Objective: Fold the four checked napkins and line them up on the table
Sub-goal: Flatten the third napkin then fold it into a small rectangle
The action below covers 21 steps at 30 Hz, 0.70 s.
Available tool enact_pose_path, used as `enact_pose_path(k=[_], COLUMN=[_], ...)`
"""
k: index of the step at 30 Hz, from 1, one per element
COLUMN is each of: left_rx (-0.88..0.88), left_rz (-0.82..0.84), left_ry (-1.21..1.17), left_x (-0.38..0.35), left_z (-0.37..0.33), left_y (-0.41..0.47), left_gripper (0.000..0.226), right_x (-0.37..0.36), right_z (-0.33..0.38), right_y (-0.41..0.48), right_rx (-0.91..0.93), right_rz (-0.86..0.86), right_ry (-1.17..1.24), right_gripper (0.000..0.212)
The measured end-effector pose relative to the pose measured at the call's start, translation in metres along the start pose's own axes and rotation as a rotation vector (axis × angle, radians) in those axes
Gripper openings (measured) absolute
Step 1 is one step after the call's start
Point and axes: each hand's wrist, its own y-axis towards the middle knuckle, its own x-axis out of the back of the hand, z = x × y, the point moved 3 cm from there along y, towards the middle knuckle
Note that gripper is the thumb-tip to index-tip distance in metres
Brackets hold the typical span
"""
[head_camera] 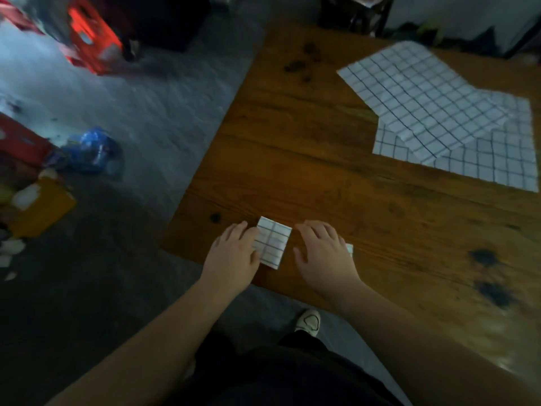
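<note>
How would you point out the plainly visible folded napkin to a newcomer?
Look at the wooden table, along its near edge. The folded napkin lies between the left hand and the right hand. Unlike the open checked napkins farther back, it is a small tight rectangle.

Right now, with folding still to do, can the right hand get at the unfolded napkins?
Likely yes, with a stretch: only bare table lies between the right hand and the unfolded napkins.

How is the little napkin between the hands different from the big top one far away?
The little napkin is folded small; the big napkin lies spread open. The little napkin is near, touching the left hand; the big napkin is far, untouched. Both are checked.
</note>
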Motion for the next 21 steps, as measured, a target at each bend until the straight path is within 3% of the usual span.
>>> enact_pose_path(k=[6,13,17,21], left_rx=[0.194,0.406,0.534,0.627], left_rz=[-0.164,-0.364,-0.388,-0.386], left_ry=[-0.033,-0.011,-0.033,-0.138], left_x=[0.078,0.164,0.193,0.220], left_z=[0.120,0.314,0.406,0.470], left_y=[-0.043,-0.139,-0.177,-0.188], left_gripper=[0.062,0.066,0.067,0.070], right_x=[-0.007,-0.045,-0.078,-0.094], right_z=[0.144,0.387,0.506,0.579], right_y=[0.042,0.075,0.093,0.112], right_rx=[0.147,0.425,0.591,0.654], right_rz=[0.011,0.012,-0.007,-0.006], right_ry=[-0.074,-0.111,-0.084,-0.110], right_gripper=[0.067,0.070,0.068,0.069])
